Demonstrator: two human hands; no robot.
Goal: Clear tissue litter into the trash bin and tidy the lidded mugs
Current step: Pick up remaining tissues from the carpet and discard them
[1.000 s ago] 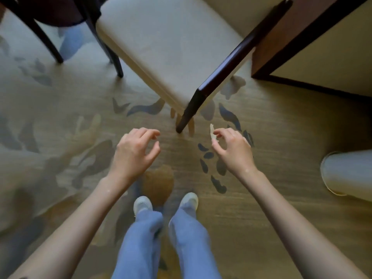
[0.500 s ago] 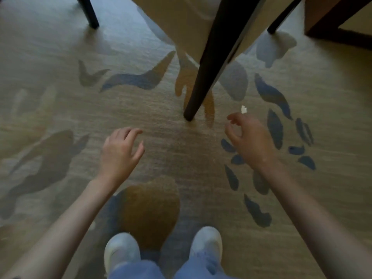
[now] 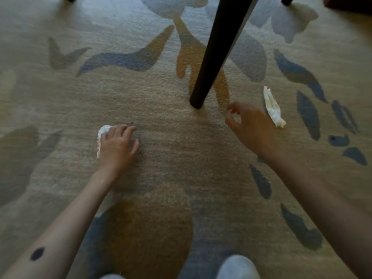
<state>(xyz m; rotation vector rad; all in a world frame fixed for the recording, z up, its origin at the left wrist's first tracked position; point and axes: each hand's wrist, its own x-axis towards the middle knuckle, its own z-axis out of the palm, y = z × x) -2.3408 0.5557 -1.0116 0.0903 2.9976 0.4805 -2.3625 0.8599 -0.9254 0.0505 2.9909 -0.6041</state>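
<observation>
L hand (image 3: 117, 147) grips crumpled tissue (image 3: 103, 131), R hand (image 3: 250, 127) loose nr twisted tissue (image 3: 273, 107)

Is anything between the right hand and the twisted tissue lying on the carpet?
Nothing visible. The twisted tissue lies on bare carpet just right of the right hand; the chair leg stands on the hand's other side. The left hand grips a crumpled tissue.

Left hand (image 3: 117, 147) dropped onto crumpled tissue (image 3: 103, 131) left of chair leg (image 3: 216, 55); twisted tissue (image 3: 273, 107) right of it now uncovered.
</observation>
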